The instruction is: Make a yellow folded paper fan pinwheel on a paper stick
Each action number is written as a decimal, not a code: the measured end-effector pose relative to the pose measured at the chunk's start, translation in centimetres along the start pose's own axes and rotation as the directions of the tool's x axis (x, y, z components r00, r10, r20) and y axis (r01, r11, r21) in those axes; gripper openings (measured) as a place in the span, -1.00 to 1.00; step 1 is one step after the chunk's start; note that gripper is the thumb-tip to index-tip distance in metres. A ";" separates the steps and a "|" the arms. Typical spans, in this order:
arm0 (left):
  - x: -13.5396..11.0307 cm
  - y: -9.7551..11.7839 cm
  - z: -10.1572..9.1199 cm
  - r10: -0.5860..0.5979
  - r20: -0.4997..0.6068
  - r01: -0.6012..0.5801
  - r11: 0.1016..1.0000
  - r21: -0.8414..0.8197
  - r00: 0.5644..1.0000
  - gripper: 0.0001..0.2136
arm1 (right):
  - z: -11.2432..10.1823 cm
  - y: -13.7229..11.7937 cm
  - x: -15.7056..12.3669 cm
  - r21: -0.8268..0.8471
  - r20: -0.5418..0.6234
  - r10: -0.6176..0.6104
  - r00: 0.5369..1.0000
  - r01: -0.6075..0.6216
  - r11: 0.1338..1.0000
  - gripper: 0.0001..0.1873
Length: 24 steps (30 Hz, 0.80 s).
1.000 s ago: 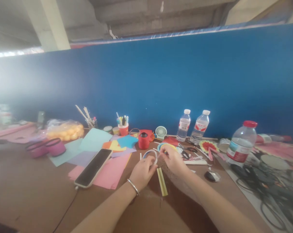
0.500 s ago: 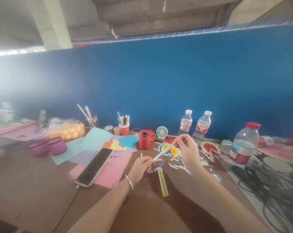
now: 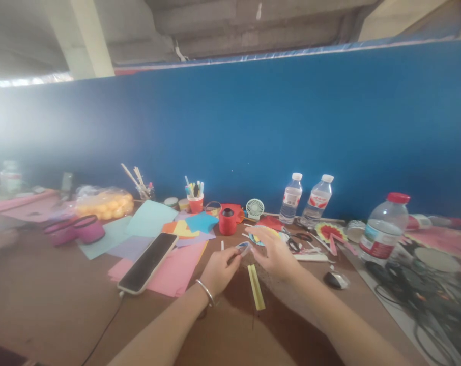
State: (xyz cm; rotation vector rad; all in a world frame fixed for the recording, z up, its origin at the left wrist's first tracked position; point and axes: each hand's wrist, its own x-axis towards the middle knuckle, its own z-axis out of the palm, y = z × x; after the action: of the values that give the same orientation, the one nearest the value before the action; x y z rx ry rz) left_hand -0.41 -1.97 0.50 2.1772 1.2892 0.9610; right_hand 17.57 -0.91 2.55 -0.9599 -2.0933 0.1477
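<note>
My left hand [image 3: 222,268], with a silver bangle at the wrist, grips a roll of tape [image 3: 244,247] between thumb and fingers over the middle of the table. The roll's lower part is hidden by the fingers. Close to its right side is my right hand [image 3: 273,254], its fingers stretched forward and apart from the thumb. The thumb is at the roll's edge; whether it touches is hard to tell. Just below the hands a folded yellow paper strip [image 3: 256,287] lies on the brown table. Behind my right hand a blue and yellow paper rosette [image 3: 261,233] is partly covered.
Scissors [image 3: 293,245], paper scraps and two water bottles [image 3: 290,199] stand or lie at right, near a mouse [image 3: 336,279] and a large bottle [image 3: 384,231]. At left are a phone [image 3: 149,263] and coloured paper sheets [image 3: 180,269]. A red container [image 3: 227,221] stands behind.
The white strip stretched between my hands is no longer seen there. My right hand has come down and left to the roll, its pinch opened. Scissors and mouse now show.
</note>
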 end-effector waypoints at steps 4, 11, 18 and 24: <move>0.0 -0.1 0.0 0.005 0.008 -0.005 1.000 0.015 1.000 -0.76 | 1.1 0.4 -0.3 -0.020 0.117 -0.019 0.993 0.021 1.000 -0.63; 0.1 -0.6 0.1 -0.009 -0.029 0.011 0.998 0.056 1.000 -0.79 | 1.3 0.0 -0.2 0.017 0.081 0.038 0.996 -0.040 0.999 -0.84; 0.0 -0.3 0.3 -0.001 -0.031 0.001 1.000 0.000 1.000 -0.81 | 1.9 -0.6 -0.3 0.017 0.049 0.042 0.998 -0.043 0.999 -0.90; 0.0 -0.8 0.6 -0.093 0.000 0.090 0.965 -0.245 0.996 -0.79 | 1.9 -1.0 -0.3 -0.074 0.059 -0.043 0.997 0.048 0.996 -0.92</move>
State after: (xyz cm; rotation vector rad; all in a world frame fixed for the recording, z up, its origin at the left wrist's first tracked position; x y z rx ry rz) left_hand -0.45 -1.56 -0.41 1.9108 1.1957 1.0374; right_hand 15.75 -1.41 1.48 -0.9621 -2.1852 0.0735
